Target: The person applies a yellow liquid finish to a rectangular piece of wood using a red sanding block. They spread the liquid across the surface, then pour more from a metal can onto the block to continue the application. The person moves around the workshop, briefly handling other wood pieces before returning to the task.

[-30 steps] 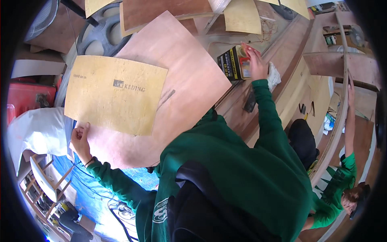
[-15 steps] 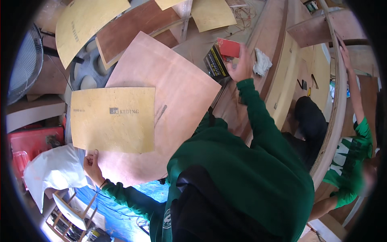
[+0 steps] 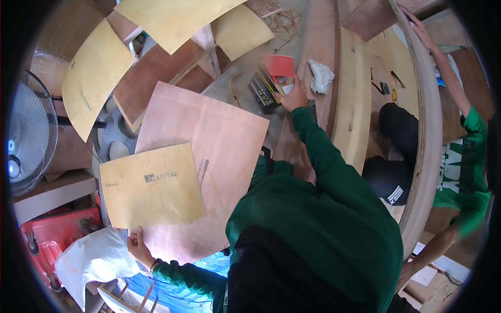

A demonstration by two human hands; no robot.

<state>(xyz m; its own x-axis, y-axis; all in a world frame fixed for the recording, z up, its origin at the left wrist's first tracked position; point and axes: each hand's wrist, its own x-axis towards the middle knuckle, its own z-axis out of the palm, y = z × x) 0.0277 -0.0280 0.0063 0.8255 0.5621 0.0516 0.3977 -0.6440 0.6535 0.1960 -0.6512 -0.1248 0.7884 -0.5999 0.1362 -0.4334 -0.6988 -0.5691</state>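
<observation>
Yellow sheet (image 3: pixel 154 188) is laid flat on the pink board (image 3: pixel 214 128), over its lower left part; a dark streak is seen on the board just right of the sheet. The sheet's lower edge is met by the left hand (image 3: pixel 140 249) at thumb and forefinger; its fingers are curled, but whether the edge is pinched cannot be told. The right hand (image 3: pixel 295 97) is placed at the black tin (image 3: pixel 262 95), beyond the board's upper right edge, with fingers partly bent. A red card (image 3: pixel 281 66) is seen over the tin, near the fingertips; whether card or tin is gripped cannot be told. White cloth (image 3: pixel 321 77) is found right of the tin, apart from it. At far left, a fan (image 3: pixel 34 133) is noted; at far right, a co-worker (image 3: pixel 459 172) in green is seen, one arm raised.
</observation>
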